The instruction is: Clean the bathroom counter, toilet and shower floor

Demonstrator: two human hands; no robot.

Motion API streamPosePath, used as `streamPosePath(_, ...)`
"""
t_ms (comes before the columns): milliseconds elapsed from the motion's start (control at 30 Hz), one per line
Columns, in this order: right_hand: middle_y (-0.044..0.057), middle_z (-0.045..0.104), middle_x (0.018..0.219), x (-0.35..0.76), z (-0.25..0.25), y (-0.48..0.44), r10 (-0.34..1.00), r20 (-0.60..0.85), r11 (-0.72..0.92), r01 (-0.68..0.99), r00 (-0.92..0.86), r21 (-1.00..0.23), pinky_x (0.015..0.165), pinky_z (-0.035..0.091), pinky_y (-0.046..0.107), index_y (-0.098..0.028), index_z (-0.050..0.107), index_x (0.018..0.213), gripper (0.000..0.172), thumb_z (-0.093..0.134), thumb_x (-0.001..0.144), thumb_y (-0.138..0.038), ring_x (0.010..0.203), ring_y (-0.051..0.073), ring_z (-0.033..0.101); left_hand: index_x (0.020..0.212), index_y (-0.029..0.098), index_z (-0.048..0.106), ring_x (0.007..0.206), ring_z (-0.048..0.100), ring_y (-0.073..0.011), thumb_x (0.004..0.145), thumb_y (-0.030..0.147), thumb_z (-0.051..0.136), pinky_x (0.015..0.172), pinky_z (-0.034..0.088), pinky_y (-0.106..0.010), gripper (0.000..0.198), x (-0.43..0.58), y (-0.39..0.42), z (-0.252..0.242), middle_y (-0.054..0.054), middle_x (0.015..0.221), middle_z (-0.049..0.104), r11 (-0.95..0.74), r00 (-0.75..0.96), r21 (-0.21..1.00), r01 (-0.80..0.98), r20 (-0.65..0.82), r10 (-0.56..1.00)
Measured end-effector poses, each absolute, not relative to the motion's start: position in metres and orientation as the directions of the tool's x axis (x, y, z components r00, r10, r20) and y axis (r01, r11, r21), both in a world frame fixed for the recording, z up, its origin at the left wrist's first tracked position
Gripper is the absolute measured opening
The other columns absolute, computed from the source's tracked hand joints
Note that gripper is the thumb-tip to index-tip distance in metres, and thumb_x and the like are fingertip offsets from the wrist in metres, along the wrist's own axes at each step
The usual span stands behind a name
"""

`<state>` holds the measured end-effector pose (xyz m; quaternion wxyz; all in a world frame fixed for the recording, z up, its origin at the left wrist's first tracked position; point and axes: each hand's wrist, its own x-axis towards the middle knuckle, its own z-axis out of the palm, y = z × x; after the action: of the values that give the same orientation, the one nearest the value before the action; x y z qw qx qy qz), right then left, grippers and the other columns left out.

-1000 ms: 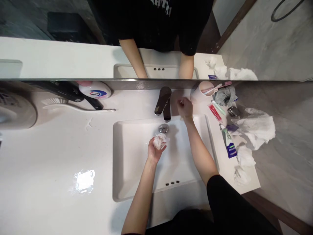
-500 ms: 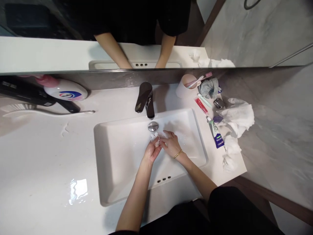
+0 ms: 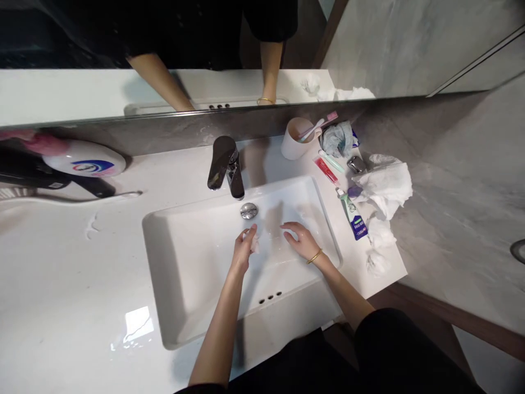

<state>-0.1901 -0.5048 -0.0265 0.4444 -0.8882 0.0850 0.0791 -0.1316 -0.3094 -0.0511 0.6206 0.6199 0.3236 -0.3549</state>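
Over the white rectangular sink (image 3: 172, 306), my left hand (image 3: 243, 249) is closed on a small wad of white tissue (image 3: 255, 243), just below the metal drain plug (image 3: 249, 210). My right hand (image 3: 301, 239), with a gold bangle at the wrist, hovers open in the basin a short way to the right of the wad, palm down, holding nothing. The chrome faucet (image 3: 225, 164) stands behind the drain.
A pink cup with toothbrushes (image 3: 294, 139), a grey cloth (image 3: 337, 138), toothpaste tubes (image 3: 353, 216) and crumpled tissues (image 3: 388, 183) lie on the counter's right end. A white bottle (image 3: 84, 158) and a black hair dryer lie at the left. A mirror runs along the back.
My right hand came down from the counter behind the faucet, met the left hand at the wad, then moved off to the right. The view shifted left.
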Motion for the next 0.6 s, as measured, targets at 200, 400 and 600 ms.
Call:
streamPosePath(200, 0.008, 0.071, 0.110, -0.205, -0.036, -0.480, -0.069, -0.240, -0.552, -0.238, 0.968, -0.799, 0.098, 0.052, 0.037, -0.023, 0.071, 0.106, 0.024, 0.053, 0.090, -0.020, 0.107, 0.019, 0.065, 0.063, 0.024, 0.034, 0.038, 0.024, -0.0055, 0.068, 0.057, 0.070, 0.037, 0.020, -0.021, 0.050, -0.135, -0.316, -0.071, 0.010, 0.046, 0.029, -0.038, 0.571, 0.570, 0.821, -0.816, 0.093)
streamPosePath(400, 0.010, 0.071, 0.110, -0.210, -0.025, -0.509, -0.193, -0.163, -0.673, -0.251, 0.968, -0.696, 0.100, 0.051, 0.041, -0.022, 0.071, 0.107, 0.027, 0.049, 0.091, -0.023, 0.108, 0.021, 0.064, 0.058, 0.024, 0.027, 0.039, 0.022, -0.0068, 0.074, 0.039, 0.058, 0.040, 0.018, -0.023, 0.037, -0.139, -0.310, -0.086, 0.009, 0.045, 0.023, -0.199, 0.611, 0.585, 0.786, -0.785, 0.104)
streamPosePath(600, 0.019, 0.054, 0.137, -0.199, 0.015, -0.585, -0.488, -0.002, -0.826, -0.463, 0.873, -0.320, 0.110, 0.039, 0.050, -0.012, 0.054, 0.133, 0.047, 0.045, 0.088, -0.021, 0.130, 0.030, 0.046, 0.058, 0.024, 0.038, 0.044, 0.034, -0.0118, 0.082, 0.042, 0.050, 0.050, 0.026, -0.025, 0.033, -0.139, -0.303, -0.085, 0.005, 0.044, 0.035, -0.520, 0.755, 0.640, 0.566, -0.655, 0.015)
